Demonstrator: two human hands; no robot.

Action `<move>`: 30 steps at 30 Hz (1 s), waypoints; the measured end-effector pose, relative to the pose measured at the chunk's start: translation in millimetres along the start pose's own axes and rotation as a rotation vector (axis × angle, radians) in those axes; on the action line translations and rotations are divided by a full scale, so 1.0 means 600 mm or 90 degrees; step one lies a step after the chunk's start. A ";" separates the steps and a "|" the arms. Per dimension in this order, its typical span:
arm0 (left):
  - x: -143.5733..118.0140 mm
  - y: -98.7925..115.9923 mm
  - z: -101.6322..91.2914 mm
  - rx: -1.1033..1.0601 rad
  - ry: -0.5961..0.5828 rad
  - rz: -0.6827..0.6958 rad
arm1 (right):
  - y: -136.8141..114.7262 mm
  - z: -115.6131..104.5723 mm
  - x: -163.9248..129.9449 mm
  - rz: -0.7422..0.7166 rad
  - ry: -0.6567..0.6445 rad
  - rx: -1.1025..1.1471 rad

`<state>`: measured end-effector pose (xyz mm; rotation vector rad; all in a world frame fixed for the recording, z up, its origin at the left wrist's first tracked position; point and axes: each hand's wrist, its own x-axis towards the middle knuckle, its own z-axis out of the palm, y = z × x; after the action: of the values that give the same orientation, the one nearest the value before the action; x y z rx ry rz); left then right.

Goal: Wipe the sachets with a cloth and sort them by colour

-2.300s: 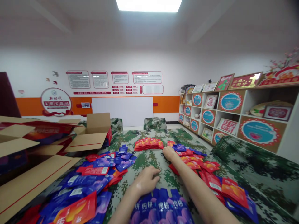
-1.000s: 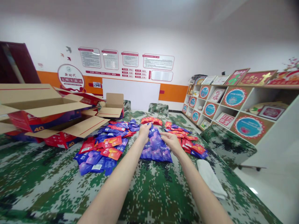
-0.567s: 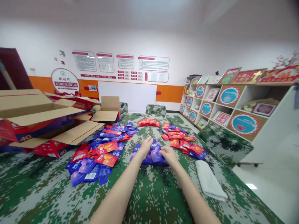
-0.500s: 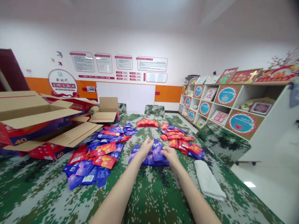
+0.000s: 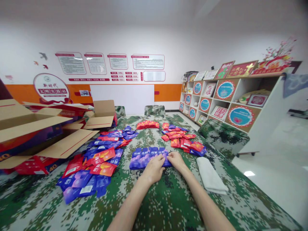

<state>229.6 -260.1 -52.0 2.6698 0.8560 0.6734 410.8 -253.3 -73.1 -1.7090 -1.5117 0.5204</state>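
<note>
Just below the middle of the frame, both hands lay on the near edge of a neat row of purple sachets (image 5: 146, 157) spread flat on the camouflage-patterned tabletop (image 5: 168, 205). The left hand (image 5: 154, 169) rested palm down with fingers loosely spread over the row's lower right part, pressing on the packets rather than gripping one. The right hand (image 5: 176, 159) sat just beside it at the row's right end, fingers curled onto the last sachet's edge; whether it pinched that packet could not be told.

Left of centre sprawled a loose heap of mixed red and purple sachets (image 5: 96, 163), running from the lower left up toward the middle. Another mixed pile (image 5: 184, 139), mostly red, lay right of centre, and a tidy red stack (image 5: 147, 124) sat farther up the tabletop. A folded white cloth (image 5: 210, 175) lay near the right hand, toward the lower right. Open cardboard boxes (image 5: 45, 128) filled the left edge, and a shelf unit with framed pictures (image 5: 228, 102) stood at the right.
</note>
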 end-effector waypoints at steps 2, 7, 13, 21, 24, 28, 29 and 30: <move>0.003 0.000 0.002 0.026 0.003 0.006 | -0.005 -0.010 -0.004 -0.035 0.032 -0.142; 0.002 -0.002 0.000 0.066 0.017 0.023 | -0.014 -0.020 0.008 -0.178 0.085 -0.254; -0.006 -0.010 0.006 0.071 0.041 0.055 | -0.013 0.009 0.038 -0.308 -0.061 -0.145; -0.006 -0.017 0.008 0.071 0.039 0.079 | 0.010 0.030 0.047 -0.338 -0.105 -0.170; -0.007 -0.023 0.010 0.057 0.037 0.084 | 0.013 0.033 0.047 -0.336 -0.115 -0.175; -0.005 -0.031 0.011 0.037 0.034 0.105 | 0.017 0.035 0.048 -0.337 -0.126 -0.165; -0.004 -0.032 0.011 0.033 0.032 0.107 | 0.019 0.036 0.049 -0.338 -0.127 -0.162; -0.003 -0.034 0.012 0.030 0.031 0.107 | 0.020 0.037 0.049 -0.337 -0.127 -0.161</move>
<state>221.9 -245.8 -66.2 2.8021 0.6716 0.7675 408.3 -218.5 -90.5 -1.3759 -2.1568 0.2279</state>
